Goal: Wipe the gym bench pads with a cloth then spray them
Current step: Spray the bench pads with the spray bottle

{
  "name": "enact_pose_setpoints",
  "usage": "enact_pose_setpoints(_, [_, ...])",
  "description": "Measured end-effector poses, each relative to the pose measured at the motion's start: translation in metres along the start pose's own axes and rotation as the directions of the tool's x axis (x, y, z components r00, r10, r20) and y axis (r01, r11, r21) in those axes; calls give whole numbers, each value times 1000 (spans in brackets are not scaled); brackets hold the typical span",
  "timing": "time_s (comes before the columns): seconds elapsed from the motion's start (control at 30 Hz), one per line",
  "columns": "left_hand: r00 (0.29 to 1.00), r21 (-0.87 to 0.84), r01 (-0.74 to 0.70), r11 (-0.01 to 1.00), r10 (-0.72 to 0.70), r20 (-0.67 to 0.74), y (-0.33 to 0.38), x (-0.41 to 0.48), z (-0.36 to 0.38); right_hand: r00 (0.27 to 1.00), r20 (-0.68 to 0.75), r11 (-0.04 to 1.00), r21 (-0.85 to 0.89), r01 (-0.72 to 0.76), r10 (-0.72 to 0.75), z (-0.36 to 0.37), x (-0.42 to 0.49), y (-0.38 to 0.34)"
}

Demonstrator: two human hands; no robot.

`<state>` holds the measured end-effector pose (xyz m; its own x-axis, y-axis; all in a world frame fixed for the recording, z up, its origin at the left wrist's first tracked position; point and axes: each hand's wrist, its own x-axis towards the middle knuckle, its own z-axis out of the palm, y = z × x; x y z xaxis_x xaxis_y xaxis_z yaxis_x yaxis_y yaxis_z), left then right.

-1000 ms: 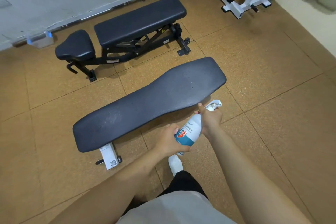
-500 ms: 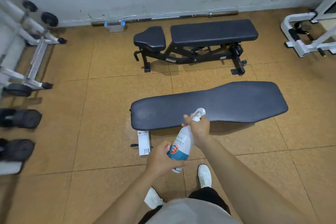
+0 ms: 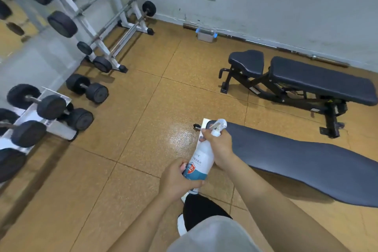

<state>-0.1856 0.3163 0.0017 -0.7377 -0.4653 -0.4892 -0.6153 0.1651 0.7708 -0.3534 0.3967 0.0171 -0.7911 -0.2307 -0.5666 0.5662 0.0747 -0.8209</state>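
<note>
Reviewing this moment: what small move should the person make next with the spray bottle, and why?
Probably swing the spray bottle rightward so its nozzle faces the flat bench pad. The left hand grips the bottle's base and the right hand holds its neck, but the bottle sits over the floor beside the pad's end, so spraying now would likely miss.

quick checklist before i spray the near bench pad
1. Spray bottle gripped by left hand at the base, right hand at the neck: ok.
2. Nozzle aimed at the near bench pad: cannot tell.
3. Visible part of the pad bare of objects: ok.
4. Pad wiped first: cannot tell.
5. Cloth at hand: not ok, none in view.
</note>
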Motion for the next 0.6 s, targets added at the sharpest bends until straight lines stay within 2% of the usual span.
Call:
enact_pose_setpoints(0.1, [998,-119,7,993,-14,-62,3,18,-30,989,131,992,-97,76,-63,39,14,-13])
enact_pose_setpoints(0.2, [996,-232,9,973,-30,-86,11,47,-66,947,297,963,-195,189,-126,79,31,-29])
enact_pose_setpoints(0.33, [990,-334,-6,943,-41,-132,24,111,-118,872,476,966,-148,212,-118,134,63,-44])
enact_pose_setpoints(0.5, [991,-256,14,967,-47,-123,48,200,-186,888,437,976,-82,199,-144,200,118,-69])
enact_pose_setpoints(0.6, [995,-213,-5,977,-17,-103,78,248,-222,947,302,990,-56,128,-106,232,157,-92])
